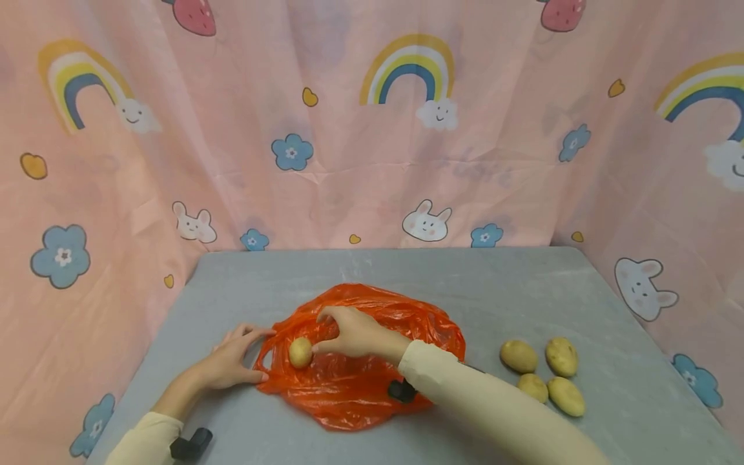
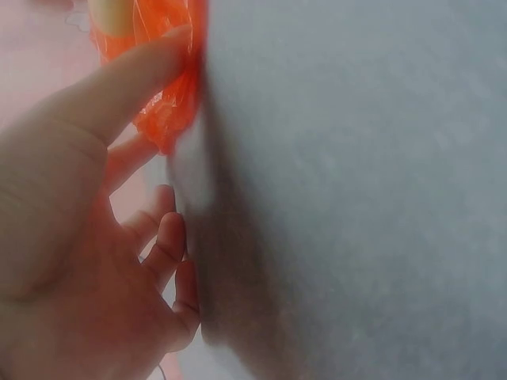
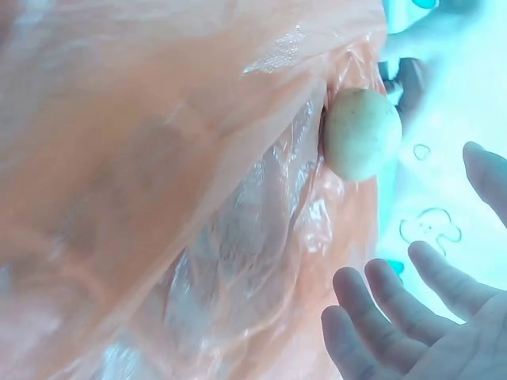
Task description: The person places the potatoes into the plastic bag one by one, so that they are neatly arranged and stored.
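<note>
A red plastic bag point(image 1: 372, 394) lies spread on the grey table, its handle end to the left. One potato point(image 1: 300, 352) rests on the bag near that end. My left hand point(image 1: 229, 361) touches the handle end, thumb and index finger spread apart at its edge; the left wrist view shows both against the bag point(image 2: 170, 99), the other fingers loosely bent. Over the bag, my right hand point(image 1: 351, 332) reaches in from the right, thumb beside the potato. In the right wrist view, its fingers point(image 3: 380, 317) are spread and stand apart from the potato point(image 3: 362, 134).
Several potatoes point(image 1: 562, 356) lie grouped on the table point(image 1: 383, 265), right of the bag. A pink patterned curtain point(image 1: 360, 194) hangs behind the table and along both sides. Black devices point(image 1: 192, 444) are worn at the wrists.
</note>
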Demonstrator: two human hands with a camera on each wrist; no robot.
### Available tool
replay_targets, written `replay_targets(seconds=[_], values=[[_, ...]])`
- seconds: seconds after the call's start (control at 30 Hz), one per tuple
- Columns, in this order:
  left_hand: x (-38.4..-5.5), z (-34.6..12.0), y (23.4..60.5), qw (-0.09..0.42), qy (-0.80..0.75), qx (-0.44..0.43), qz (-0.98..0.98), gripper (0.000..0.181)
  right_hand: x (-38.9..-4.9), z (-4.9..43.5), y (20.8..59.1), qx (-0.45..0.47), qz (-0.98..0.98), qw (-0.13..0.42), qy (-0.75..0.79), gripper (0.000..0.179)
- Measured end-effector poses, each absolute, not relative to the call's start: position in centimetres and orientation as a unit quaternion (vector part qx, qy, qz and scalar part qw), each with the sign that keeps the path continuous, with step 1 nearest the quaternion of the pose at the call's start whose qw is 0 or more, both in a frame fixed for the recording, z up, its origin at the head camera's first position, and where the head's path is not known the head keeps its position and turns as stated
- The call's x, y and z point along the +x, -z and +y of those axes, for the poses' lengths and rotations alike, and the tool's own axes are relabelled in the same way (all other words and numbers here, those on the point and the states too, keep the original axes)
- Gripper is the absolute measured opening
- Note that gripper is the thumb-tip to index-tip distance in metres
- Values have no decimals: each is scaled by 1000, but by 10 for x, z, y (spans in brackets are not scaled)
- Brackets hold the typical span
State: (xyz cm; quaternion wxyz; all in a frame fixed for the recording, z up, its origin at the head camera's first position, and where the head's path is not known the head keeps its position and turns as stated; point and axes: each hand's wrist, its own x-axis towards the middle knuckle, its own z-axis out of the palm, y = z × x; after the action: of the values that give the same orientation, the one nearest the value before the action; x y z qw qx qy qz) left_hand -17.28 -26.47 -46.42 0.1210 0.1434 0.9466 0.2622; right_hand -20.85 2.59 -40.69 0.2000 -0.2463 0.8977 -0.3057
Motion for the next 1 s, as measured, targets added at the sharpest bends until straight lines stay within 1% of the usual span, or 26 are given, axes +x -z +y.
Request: replay_targets(seconds=[0.3,0.6,0.7,0.93,1.0], values=[[-173,-266,465,113,-262,142,948,78,-199,62,404,-244,891,182,336,53],[-172,-266,469,111,-262,147,947,78,-189,93,416,-235,892,161,351,52],[-171,-266,470,113,-265,147,946,78,-187,98,419,-237,888,163,358,51],[-172,-266,468,98,-266,154,946,76,-183,112,420,-233,875,160,393,49],[-171,-266,467,102,-268,152,946,76,-182,117,420,-242,868,164,402,49]])
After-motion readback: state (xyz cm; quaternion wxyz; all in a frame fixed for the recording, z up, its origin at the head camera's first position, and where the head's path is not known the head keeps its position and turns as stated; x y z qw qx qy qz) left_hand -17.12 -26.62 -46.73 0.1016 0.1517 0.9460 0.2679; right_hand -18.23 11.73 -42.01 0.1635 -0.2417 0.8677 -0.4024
